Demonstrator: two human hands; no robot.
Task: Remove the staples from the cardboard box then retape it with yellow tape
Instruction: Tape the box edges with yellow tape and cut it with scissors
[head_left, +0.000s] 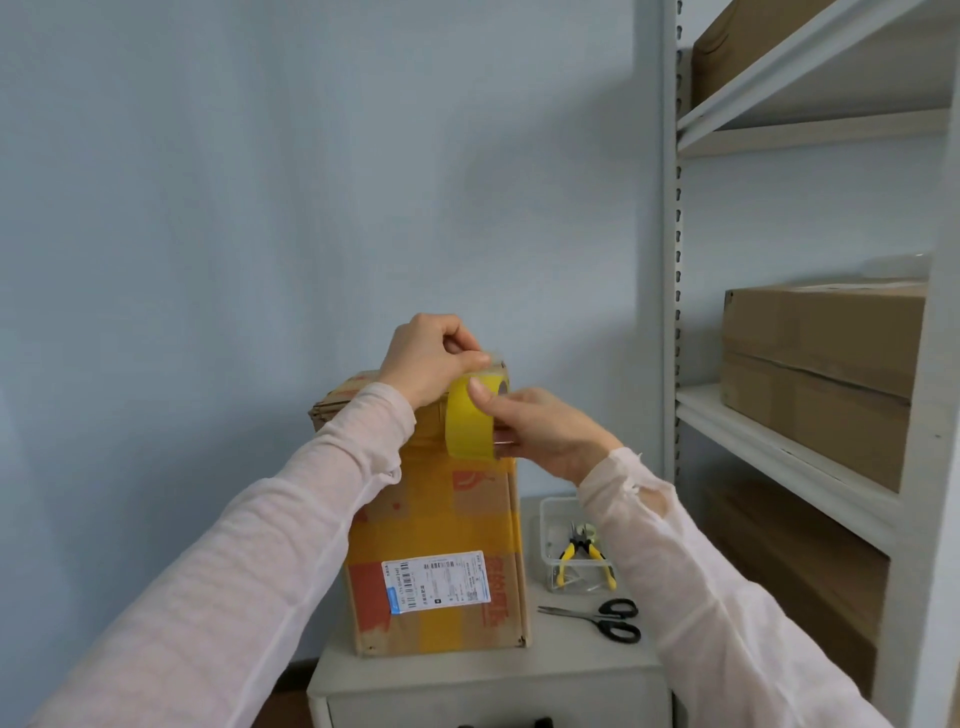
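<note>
One cardboard box (436, 525) stands on the cabinet (488, 670), long axis vertical, label toward the camera. One yellow tape roll (467, 426) sits on edge at the box's top front. The right hand (545, 431) grips the roll; the left hand (421, 364) pinches the tape's free end. One pair of scissors (608, 616) lies beside the box.

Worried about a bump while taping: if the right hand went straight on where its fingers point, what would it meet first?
Likely the left hand, just beyond the yellow tape roll that the right hand grips; depth is unclear, so it might pass in front.
</note>
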